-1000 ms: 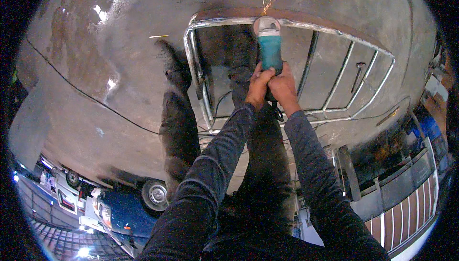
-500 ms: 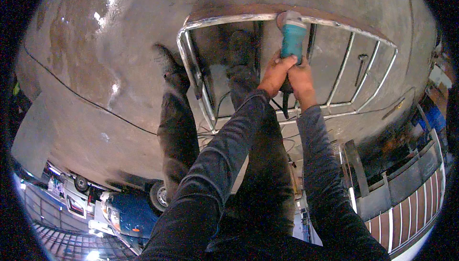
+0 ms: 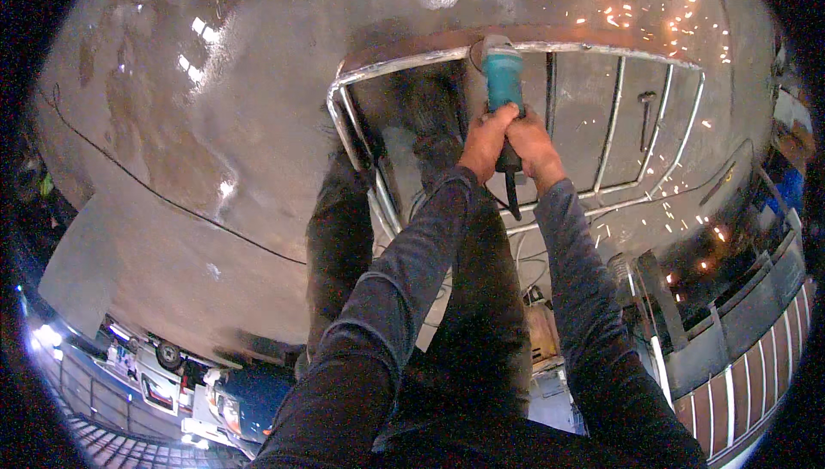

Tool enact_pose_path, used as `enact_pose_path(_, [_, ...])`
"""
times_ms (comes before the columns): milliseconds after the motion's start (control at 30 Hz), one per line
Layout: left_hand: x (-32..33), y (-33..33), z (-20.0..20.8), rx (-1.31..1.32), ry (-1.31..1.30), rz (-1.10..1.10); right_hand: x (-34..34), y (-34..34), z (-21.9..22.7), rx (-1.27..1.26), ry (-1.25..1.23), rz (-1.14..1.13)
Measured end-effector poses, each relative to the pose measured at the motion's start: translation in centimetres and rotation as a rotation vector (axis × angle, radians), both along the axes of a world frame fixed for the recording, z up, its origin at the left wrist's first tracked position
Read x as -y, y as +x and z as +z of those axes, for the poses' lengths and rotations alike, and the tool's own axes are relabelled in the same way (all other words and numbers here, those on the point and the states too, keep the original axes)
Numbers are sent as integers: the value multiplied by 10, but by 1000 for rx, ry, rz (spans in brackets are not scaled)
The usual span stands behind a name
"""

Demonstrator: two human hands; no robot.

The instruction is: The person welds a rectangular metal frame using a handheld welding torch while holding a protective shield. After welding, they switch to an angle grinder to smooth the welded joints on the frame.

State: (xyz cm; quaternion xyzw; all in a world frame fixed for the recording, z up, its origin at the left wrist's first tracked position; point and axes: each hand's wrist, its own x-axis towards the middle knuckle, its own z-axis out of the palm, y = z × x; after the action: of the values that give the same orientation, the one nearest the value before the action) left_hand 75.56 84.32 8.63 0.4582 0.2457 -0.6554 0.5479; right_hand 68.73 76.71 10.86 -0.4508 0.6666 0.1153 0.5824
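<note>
Nearest the camera, two dark sleeves are seen rising from the lower edge, converging on one tool. The left hand (image 3: pixel 486 138) is wrapped shut around the rear grip of a teal angle grinder (image 3: pixel 503 82), and the right hand (image 3: pixel 533 149) is closed just beside it, touching it, on the same dark handle end — neither hand is the nearer, both sit at the tail of the tool. From the hands the grinder lies straight ahead, away from the body; its long axis is run near-vertical in the picture, head pointed up and away, black cord (image 3: pixel 512 198) hanging back down between the forearms.

Beyond the knuckles, the grinder's head is pressed against the top rail of a metal tube frame (image 3: pixel 361 138), at about the middle of that rail. The disc itself is hidden by the guard. The rail runs across the tool's axis, roughly at right angles.

Farther out, sparks (image 3: pixel 619 13) are thrown up and to the right over the grey concrete floor (image 3: pixel 215 125) — a thin cable (image 3: pixel 172 202) is laid across it at the left.
</note>
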Motion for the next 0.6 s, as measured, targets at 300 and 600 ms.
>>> enact_pose_path(300, [-19,-23,117,157,-235,-116,-29,-42,130,-5,-174,134])
enact_pose_path(600, [-52,3,284,177,-483,-388,-89,-48,299,-1,-270,-403])
